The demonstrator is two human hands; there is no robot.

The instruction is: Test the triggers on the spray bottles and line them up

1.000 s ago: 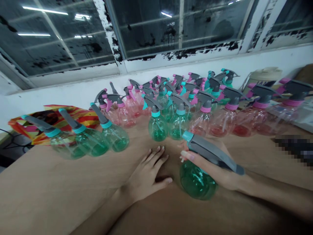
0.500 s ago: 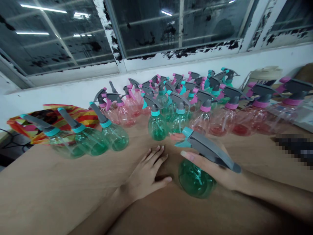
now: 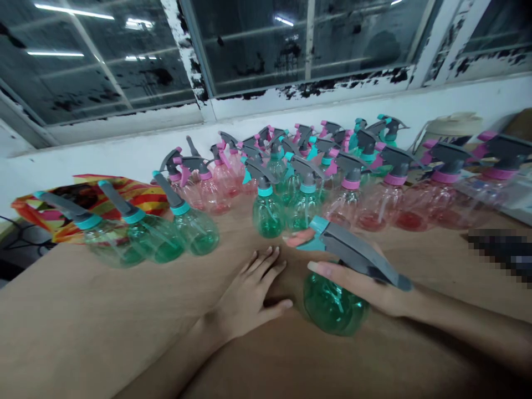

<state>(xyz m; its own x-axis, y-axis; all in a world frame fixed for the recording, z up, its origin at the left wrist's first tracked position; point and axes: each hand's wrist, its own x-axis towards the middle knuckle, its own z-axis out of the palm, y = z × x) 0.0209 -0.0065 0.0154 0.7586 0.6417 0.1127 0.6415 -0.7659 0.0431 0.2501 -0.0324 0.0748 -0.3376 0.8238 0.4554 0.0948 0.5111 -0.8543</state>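
Note:
My right hand (image 3: 366, 285) is wrapped round the neck of a green spray bottle (image 3: 332, 305), just under its grey and teal trigger head. The head tilts, with its teal nozzle towards the upper left. Part of the neck and some fingers are hidden behind the head. My left hand (image 3: 253, 296) lies flat on the wooden table (image 3: 103, 338), fingers apart and holding nothing, a little left of that bottle. Beyond my left fingertips stands another green spray bottle (image 3: 268, 216) with a teal collar.
Several green bottles (image 3: 195, 235) stand at the left before a red and yellow bag (image 3: 145, 191). Rows of pink and green bottles fill the back, with pink ones (image 3: 380, 208) towards the right. A blurred-out dark object (image 3: 502, 252) lies at the right edge. Behind are a wall and windows.
Almost nothing differs. The fingers of my right hand behind the teal nozzle have shifted slightly left; my left hand stays in place.

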